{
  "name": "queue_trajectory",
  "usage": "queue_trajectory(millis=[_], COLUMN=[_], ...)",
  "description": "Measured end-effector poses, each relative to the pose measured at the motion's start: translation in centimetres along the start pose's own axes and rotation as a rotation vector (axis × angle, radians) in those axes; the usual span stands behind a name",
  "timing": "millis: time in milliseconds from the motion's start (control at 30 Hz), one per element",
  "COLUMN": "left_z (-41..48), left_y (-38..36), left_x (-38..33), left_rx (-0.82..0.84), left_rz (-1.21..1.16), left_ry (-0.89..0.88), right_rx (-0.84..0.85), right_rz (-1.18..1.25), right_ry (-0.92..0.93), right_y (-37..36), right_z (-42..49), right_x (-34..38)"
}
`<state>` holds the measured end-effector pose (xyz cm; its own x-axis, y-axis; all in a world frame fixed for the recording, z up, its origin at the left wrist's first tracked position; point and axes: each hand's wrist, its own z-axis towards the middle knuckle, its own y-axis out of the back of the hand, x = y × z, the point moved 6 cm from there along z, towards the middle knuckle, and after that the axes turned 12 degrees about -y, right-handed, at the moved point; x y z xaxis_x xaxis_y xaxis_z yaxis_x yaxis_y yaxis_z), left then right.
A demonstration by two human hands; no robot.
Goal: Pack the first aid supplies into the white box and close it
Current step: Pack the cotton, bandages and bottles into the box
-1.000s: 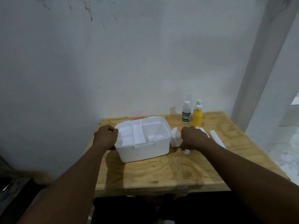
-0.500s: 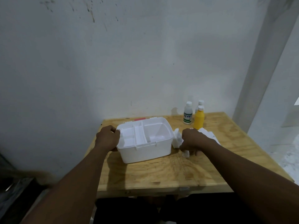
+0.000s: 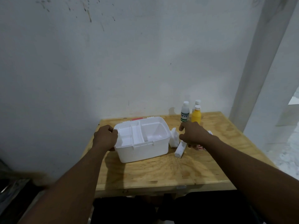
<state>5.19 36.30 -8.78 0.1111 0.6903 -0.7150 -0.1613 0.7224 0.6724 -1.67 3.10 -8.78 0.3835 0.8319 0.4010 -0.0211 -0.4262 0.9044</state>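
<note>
White box (image 3: 142, 143) sits open on the wooden counter (image 3: 161, 172), toward the back-left corner, w/ its long side roughly along the counter's front edge. Inside: a tray w/ small compartments on the left, one big bare compartment on the right. Something red (image 3: 137, 119) shows just behind the box's back rim; can't tell what it is.

Left hand (image 3: 106, 137) is curled around the box's left end, fingers touching the rim, holding the box. Right hand (image 3: 193, 134) hovers just right of the box, fingers spread and half-bent, palm down, nothing clearly gripped; whether its fingertips touch the items below, can't tell.

Supplies still on the counter, all right of the box: a crumpled white packet (image 3: 174, 139) standing just beside the box's right wall; a white tube-shaped pack (image 3: 180, 149) lying tilted, near the hand's thumb side; a small red-and-white item (image 3: 200, 147) partly hidden under the hand; another white piece (image 3: 210, 132) peeking out beyond the wrist. At the back edge, near the wall (image 3: 129, 62): a clear bottle (image 3: 185, 112) w/ green label and white cap, a yellow bottle (image 3: 196, 115) w/ white cap just beside it, and a third bottle (image 3: 197, 102) behind the yellow one, mostly hidden. All three upright.
</note>
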Motion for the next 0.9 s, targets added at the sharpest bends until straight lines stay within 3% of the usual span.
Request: queue_trajectory(millis=[67,167,567,833,900], left_z=[-0.1,-0.2,0.3,0.4,0.4], left_y=[0.0,0.1,0.5,-0.2,0.1], left_x=[-0.1,-0.2,-0.8,-1.0,-0.9], left_rx=[0.004,0.009,0.043,0.12,0.097], left_rz=[0.01,0.015,0.252,0.309,0.321], left_ry=[-0.002,-0.005,-0.09,-0.115,-0.115], right_rx=[-0.038,0.034,-0.071,-0.242,-0.178], right_rz=[0.029,-0.007,-0.068,0.06,0.033], right_ry=[0.053,0.116,0.156,0.105,0.121], right_y=[-0.6,-1.8,0.8,2.3,1.6], right_z=[0.0,0.2,1.0,1.2,1.4], right_x=[0.5,1.5,0.9,0.2,0.5])
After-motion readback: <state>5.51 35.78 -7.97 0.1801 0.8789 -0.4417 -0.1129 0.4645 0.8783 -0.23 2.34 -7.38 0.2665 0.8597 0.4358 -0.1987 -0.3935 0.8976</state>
